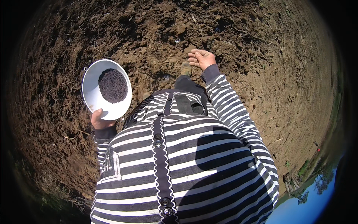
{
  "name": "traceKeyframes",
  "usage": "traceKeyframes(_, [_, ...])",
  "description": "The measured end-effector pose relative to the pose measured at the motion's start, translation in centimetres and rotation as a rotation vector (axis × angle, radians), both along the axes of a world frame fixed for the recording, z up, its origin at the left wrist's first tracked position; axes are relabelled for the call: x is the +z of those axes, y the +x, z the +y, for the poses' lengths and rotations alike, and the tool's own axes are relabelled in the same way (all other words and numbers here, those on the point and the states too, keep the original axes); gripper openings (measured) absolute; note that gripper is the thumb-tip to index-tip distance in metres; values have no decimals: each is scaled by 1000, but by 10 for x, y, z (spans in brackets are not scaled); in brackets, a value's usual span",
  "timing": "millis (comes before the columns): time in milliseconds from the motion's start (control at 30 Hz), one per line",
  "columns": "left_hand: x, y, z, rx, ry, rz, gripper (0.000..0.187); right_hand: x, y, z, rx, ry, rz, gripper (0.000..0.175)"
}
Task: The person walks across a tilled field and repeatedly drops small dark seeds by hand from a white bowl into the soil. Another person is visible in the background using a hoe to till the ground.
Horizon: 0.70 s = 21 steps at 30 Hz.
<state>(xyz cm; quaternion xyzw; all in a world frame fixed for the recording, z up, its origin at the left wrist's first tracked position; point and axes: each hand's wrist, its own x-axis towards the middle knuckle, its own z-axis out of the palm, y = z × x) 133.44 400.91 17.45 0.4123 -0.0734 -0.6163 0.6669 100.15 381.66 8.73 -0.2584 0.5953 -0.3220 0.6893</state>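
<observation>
My left hand point(101, 121) grips the near rim of a white bowl point(92, 81), thumb over the edge and the other fingers beneath. Small dark purple-black granules, perhaps seeds point(113, 86), lie heaped toward the bowl's far right side. Out in front, my right hand point(203, 58) hangs above the soil with its fingers extended and slightly apart, the thumb resting near the index finger. I see nothing held in it, though the space under the fingers is hidden. Just below it shows my soil-stained shoe point(186, 69).
Loose, clodded brown soil point(156, 36) with bits of dry straw surrounds me. On the right lies smoother, paler ground point(299, 84). Toward the lower right rim are trees point(321, 180), blue sky and a small red object point(318, 150). My striped shirt point(184, 156) fills the lower middle.
</observation>
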Motion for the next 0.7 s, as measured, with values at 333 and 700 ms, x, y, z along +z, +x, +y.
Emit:
traceKeyframes(333, [-6,7,38,24,27,91,57,19,9,-54,-155,-212,-139,20])
traceKeyframes(700, [-7,-15,25,26,50,65,55,49,-15,23,-81,83,-546,21])
